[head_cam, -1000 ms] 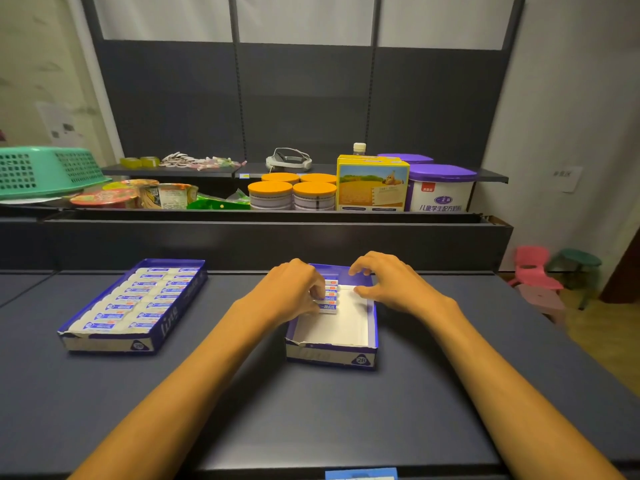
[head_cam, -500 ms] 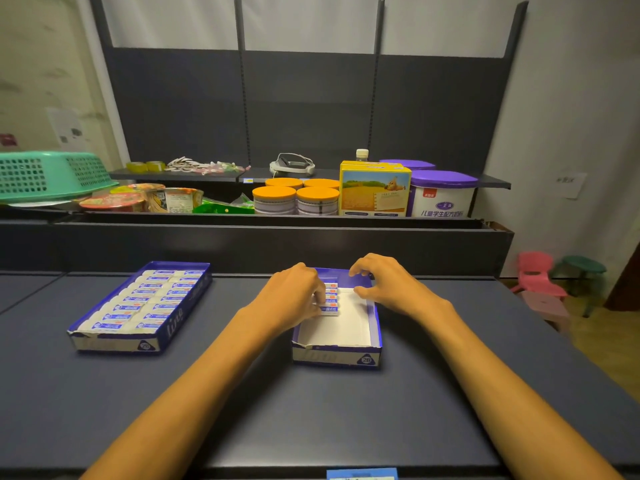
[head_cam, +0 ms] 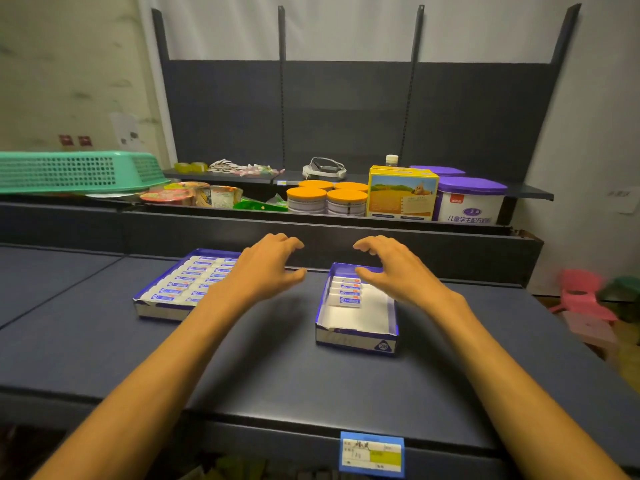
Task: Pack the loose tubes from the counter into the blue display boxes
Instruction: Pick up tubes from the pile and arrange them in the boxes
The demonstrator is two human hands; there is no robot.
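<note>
Two blue display boxes lie on the dark counter. The left box is packed with two rows of white tubes. The right box holds several tubes stacked at its far end; the rest of its white floor is bare. My left hand hovers between the two boxes, fingers loosely spread, holding nothing. My right hand hovers over the far right part of the right box, fingers relaxed and spread, also holding nothing. No loose tube shows on the counter.
Behind the counter a raised shelf carries orange-lidded cans, a yellow carton, a purple-lidded tub, snack cups and a green basket. A price label hangs on the counter's front edge. Pink stools stand on the right.
Both hands have lifted off the tubes in the right box and spread apart; the left hand moved left, off the box. The view has shifted, so the boxes sit further right.
</note>
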